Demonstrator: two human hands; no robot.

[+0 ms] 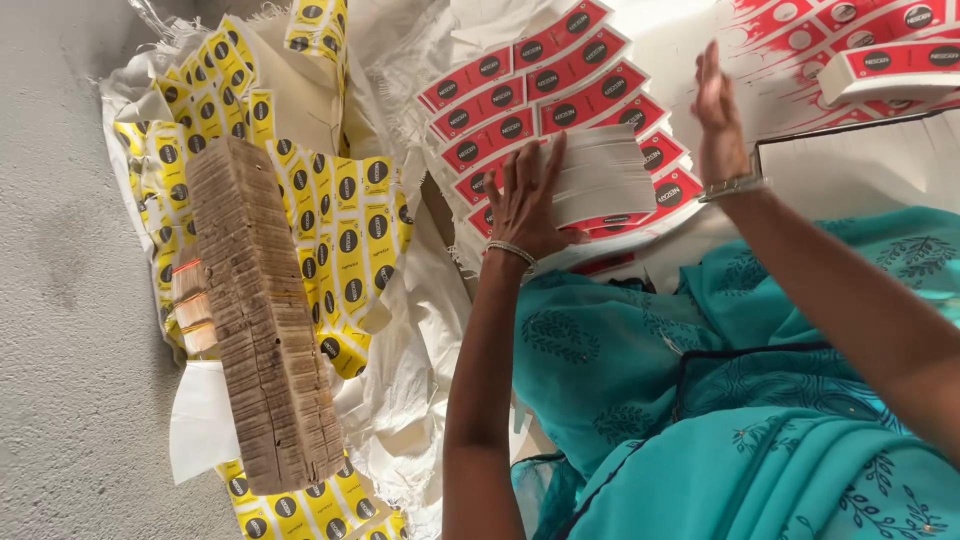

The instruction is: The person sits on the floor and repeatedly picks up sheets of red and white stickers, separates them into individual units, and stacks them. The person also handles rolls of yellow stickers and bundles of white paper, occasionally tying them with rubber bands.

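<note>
Left hand [527,205], fingers spread, lies flat on a white card stack [600,175] at upper centre, seemingly to square it, right hand [718,115] open with fingers together at its far edge, stack resting on red printed sheets [540,95], yellow sheets [345,235] left.

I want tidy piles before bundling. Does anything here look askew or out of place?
Mostly the yellow printed sheets: they lie loose and overlapping at odd angles on the crumpled white sacking, under the long brown block of stacked cards. The red sheets fan out evenly. The left hand presses the white stack; the right hand is raised, open.
</note>
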